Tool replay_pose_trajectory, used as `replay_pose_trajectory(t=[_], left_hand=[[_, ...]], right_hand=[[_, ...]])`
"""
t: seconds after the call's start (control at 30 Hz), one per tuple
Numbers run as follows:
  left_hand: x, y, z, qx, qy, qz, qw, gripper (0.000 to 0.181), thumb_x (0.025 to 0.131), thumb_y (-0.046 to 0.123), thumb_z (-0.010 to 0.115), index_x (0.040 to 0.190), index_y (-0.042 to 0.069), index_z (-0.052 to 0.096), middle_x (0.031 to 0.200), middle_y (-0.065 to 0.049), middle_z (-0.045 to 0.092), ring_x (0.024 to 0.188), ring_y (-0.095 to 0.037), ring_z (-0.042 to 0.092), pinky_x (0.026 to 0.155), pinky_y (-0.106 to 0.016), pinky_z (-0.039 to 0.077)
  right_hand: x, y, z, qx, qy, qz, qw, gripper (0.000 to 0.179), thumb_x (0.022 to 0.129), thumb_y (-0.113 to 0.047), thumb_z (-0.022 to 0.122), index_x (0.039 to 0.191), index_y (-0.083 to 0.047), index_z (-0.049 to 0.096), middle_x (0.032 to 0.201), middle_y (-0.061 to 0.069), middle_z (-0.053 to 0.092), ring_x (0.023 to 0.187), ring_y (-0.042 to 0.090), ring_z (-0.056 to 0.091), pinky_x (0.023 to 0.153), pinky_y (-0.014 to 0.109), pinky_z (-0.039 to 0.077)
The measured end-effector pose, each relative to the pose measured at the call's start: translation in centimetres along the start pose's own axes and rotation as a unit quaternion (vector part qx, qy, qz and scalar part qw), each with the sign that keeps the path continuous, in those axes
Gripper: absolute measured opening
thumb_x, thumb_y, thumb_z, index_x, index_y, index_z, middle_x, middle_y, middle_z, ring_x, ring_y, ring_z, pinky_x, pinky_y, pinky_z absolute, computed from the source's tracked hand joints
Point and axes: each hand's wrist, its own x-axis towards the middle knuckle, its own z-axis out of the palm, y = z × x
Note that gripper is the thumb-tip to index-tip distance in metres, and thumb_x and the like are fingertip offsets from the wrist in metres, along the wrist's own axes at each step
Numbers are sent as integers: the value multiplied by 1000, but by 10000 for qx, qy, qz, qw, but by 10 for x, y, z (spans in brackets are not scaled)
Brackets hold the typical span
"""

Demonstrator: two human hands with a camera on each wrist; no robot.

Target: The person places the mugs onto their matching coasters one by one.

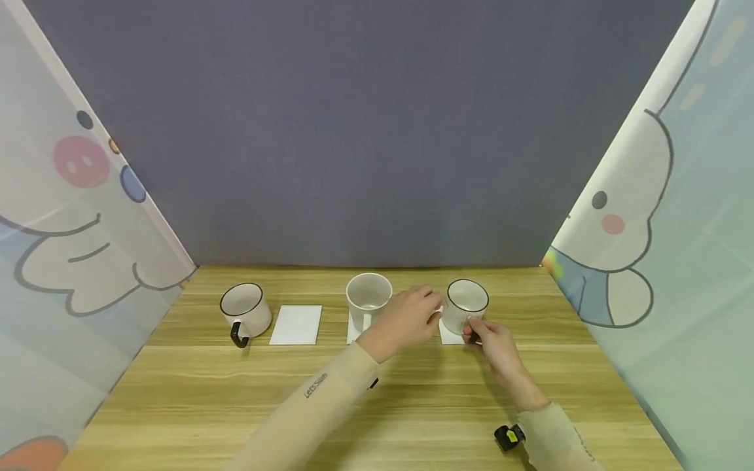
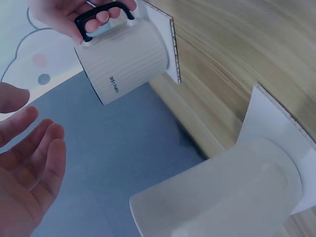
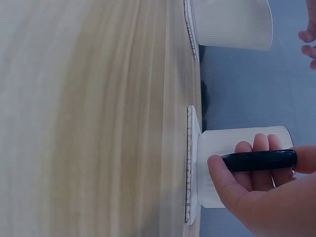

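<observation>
Near the right end of the tabletop (image 1: 200, 399), a black-rimmed white mug (image 1: 464, 306) stands upright with its base on a flat white coaster (image 1: 450, 337). The right hand (image 1: 496, 347) has its grip curled about the mug's black handle (image 3: 259, 160), thumb to one side and fingers passing through the loop; a hold like that probably serves to steer the base over the coaster while the rim and body stay clear. The handle points toward the person, which likely makes it the easiest part to reach. Between this mug and the middle mug (image 1: 368, 294) hovers the left hand (image 1: 410, 315), its grip loose and fairly wide, holding nothing and apart from both mugs, as if kept near in case support is needed. The middle mug, white-handled, stands on its own coaster (image 1: 351, 331), its handle also facing the person. Farther left, a bare coaster (image 1: 296, 325) lies just beside a third mug (image 1: 247, 311), which rests on the wood itself, black handle forward. The even spacing of the coasters suggests one place for each mug.
</observation>
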Motion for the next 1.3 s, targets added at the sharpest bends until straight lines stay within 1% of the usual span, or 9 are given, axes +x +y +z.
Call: replay_pose_trajectory(t=[0.13, 0.27, 0.37, 0.6, 0.73, 0.87, 0.97, 1.13, 1.3], left_hand=[[-8, -5, 0, 51, 391, 104, 9992, 6, 96, 18, 65, 90, 18, 64, 80, 8, 52, 71, -7, 49, 58, -21, 40], [-17, -11, -1, 73, 811, 306, 9962, 5, 96, 15, 65, 91, 16, 66, 82, 7, 58, 72, -8, 53, 63, -23, 45], [-24, -16, -3, -80, 997, 308, 9945, 4, 96, 14, 65, 93, 15, 68, 86, 5, 62, 75, -9, 56, 64, -24, 47], [-44, -28, -13, -469, 1080, 73, 9930, 5, 98, 16, 65, 95, 13, 67, 87, 4, 62, 73, -9, 54, 62, -24, 47], [-54, -35, -16, -581, 1288, 56, 9900, 3, 97, 14, 67, 95, 12, 67, 87, 3, 65, 76, -12, 59, 67, -29, 51], [-63, -43, -18, -749, 1490, 17, 9860, 3, 96, 10, 69, 93, 11, 66, 88, 1, 65, 78, -14, 61, 67, -30, 52], [-68, -48, -21, -821, 1477, -131, 9855, 1, 97, 11, 67, 95, 11, 67, 89, 1, 65, 79, -13, 62, 65, -28, 52], [-75, -53, -26, -917, 1413, -506, 9844, 7, 98, 14, 64, 100, 9, 68, 92, 0, 66, 83, -13, 63, 69, -30, 54], [-83, -59, -30, -885, 1513, -675, 9822, 7, 97, 13, 65, 102, 10, 69, 93, 1, 66, 84, -14, 63, 68, -31, 55]], right_hand=[[1, 1, -1, -15, -25, 38, 10000, 33, 109, -13, 47, 110, 18, 59, 86, 5, 63, 80, 13, 63, 80, 32, 59], [1, 1, -1, -61, -46, 21, 10000, 33, 109, -13, 47, 108, 17, 60, 87, 6, 63, 81, 14, 63, 81, 32, 59], [1, 1, -1, -98, -44, 8, 9999, 33, 109, -13, 47, 107, 17, 60, 87, 6, 63, 81, 14, 63, 81, 33, 59], [0, -1, 0, -144, -11, 14, 9999, 34, 109, -13, 47, 109, 18, 59, 86, 6, 64, 79, 12, 63, 80, 32, 59], [0, -1, 0, -116, -8, 56, 9999, 34, 109, -13, 47, 111, 19, 59, 86, 5, 64, 79, 13, 63, 80, 31, 59], [0, 0, 0, -122, -8, 70, 9999, 34, 109, -13, 47, 111, 19, 59, 86, 5, 64, 80, 13, 63, 79, 31, 59], [0, 0, -1, -147, -16, 68, 9999, 34, 109, -13, 47, 112, 18, 59, 86, 5, 64, 80, 12, 62, 79, 31, 59], [0, 1, -2, -179, -36, 16, 9998, 34, 109, -13, 46, 111, 18, 59, 86, 4, 63, 80, 12, 62, 79, 31, 59], [0, 1, -2, -205, -92, -5, 9997, 34, 109, -14, 46, 110, 17, 59, 87, 5, 64, 81, 13, 62, 81, 32, 59]])
